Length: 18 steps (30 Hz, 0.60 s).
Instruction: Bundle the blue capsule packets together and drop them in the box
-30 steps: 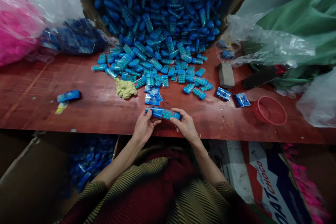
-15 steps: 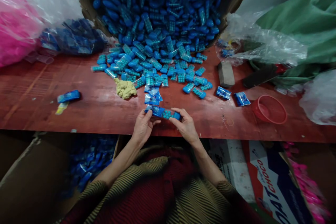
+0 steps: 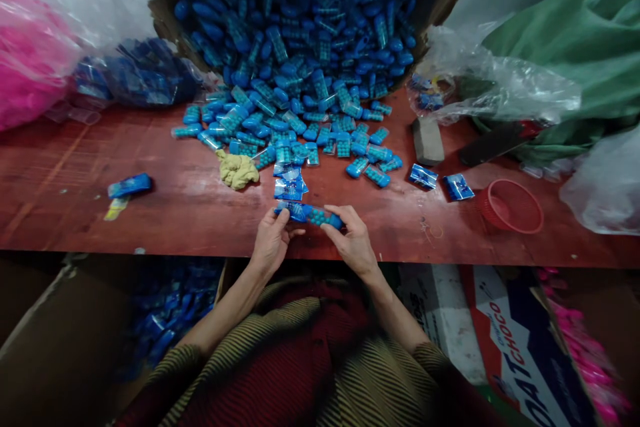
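Note:
My left hand (image 3: 271, 235) pinches the left end of a shiny blue printed wrapper (image 3: 299, 212) close to the table's front edge. From the other side, my right hand (image 3: 351, 239) grips the blue-capped end of a clear container (image 3: 319, 217) filled with small turquoise balls. The container's left end meets the wrapper's right end; how far it sits inside I cannot tell. Just beyond my hands lie several flat blue wrappers (image 3: 289, 187). A large heap of similar capped containers (image 3: 280, 110) spreads behind them. A crumpled yellowish lump (image 3: 238, 170) rests to the left of the wrappers.
Two blue packets (image 3: 423, 176), a grey block (image 3: 428, 141) and a red basket (image 3: 511, 207) stand at right on the red table (image 3: 165, 220). One blue wrapped piece (image 3: 130, 185) lies at left. Below the edge is a box of blue pieces (image 3: 170, 310).
The whole view has shifted slightly. Both hands keep their hold, and the container looks a touch closer to the wrapper.

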{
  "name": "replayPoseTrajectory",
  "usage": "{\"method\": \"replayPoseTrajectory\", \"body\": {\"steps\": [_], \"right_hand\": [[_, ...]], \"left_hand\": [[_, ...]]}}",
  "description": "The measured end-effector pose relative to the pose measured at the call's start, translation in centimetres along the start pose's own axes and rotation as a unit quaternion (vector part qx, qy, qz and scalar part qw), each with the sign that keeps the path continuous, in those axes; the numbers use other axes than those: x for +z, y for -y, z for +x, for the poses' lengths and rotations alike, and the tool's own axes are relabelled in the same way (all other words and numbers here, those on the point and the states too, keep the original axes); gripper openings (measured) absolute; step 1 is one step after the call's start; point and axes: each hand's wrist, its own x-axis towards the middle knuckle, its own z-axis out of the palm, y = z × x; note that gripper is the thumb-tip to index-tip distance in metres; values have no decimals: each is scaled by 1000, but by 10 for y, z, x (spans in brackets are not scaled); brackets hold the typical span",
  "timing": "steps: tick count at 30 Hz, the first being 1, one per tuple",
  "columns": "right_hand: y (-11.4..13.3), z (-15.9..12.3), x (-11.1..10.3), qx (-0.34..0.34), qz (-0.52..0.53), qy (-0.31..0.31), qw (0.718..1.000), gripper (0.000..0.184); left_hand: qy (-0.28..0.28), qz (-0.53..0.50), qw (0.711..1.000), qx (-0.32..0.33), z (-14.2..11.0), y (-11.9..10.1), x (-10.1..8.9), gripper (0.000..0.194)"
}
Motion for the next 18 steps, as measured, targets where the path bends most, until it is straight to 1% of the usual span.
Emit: {"method": "replayPoseTrajectory", "body": {"steps": [5,7,9,12,18], "right_hand": [[-6,2,2,70,54,-1,996,31],[-7,1,2,74,57,-1,996,32],[-6,1,2,63,52,-6,997,31],[-4,-1,2,50,44,-33,997,30],[-4,-6,5,87,47,-77,992,32]], "left_hand": [[14,-3,1000,-19,-1,-2,1,34],[19,2,1000,-20,0,-2,1,33],[18,1,1000,-20,0,-2,0,30],[6,-15,999,-33,2,-1,-1,25],[-35,-49,995,-78,3,3,-2,15]]}}
